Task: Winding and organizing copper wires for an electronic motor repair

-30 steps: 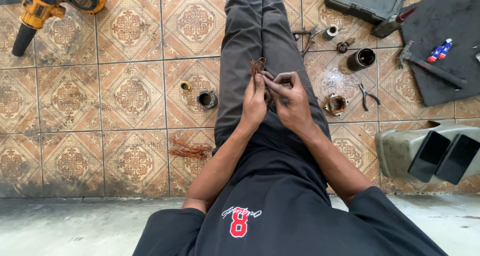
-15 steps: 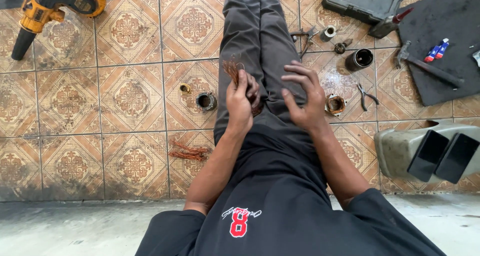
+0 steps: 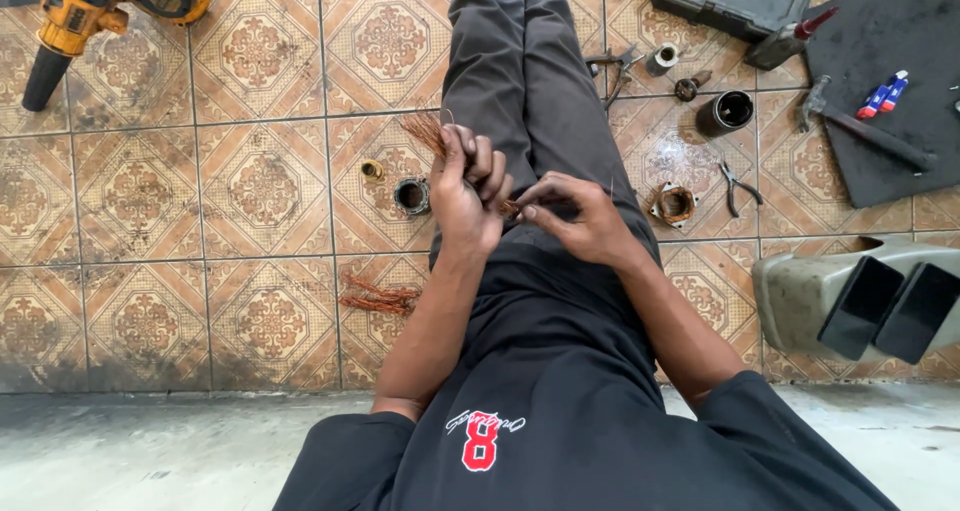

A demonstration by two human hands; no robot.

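I sit on a tiled floor with my legs stretched out. My left hand (image 3: 470, 186) is closed around a bundle of copper wire strands (image 3: 430, 131) whose frayed ends stick out above the fingers. Close to its right, my right hand (image 3: 575, 216) pinches the lower end of the strands between thumb and fingers, over my thigh. Both hands rest above my dark grey trousers.
A small heap of copper wire (image 3: 380, 296) lies left of my hip. A metal ring (image 3: 411, 195) and brass piece (image 3: 371, 169) sit nearby. A yellow power tool (image 3: 100, 6) lies top left. Pliers (image 3: 738, 183), a wound coil part (image 3: 675, 204), a black cylinder (image 3: 725, 113), a hammer (image 3: 860, 131) and a grey case (image 3: 735, 1) lie right.
My right hand, spread open half a second ago, has come back to the wire and pinched it. My left hand has lifted the bundle a little up and left.
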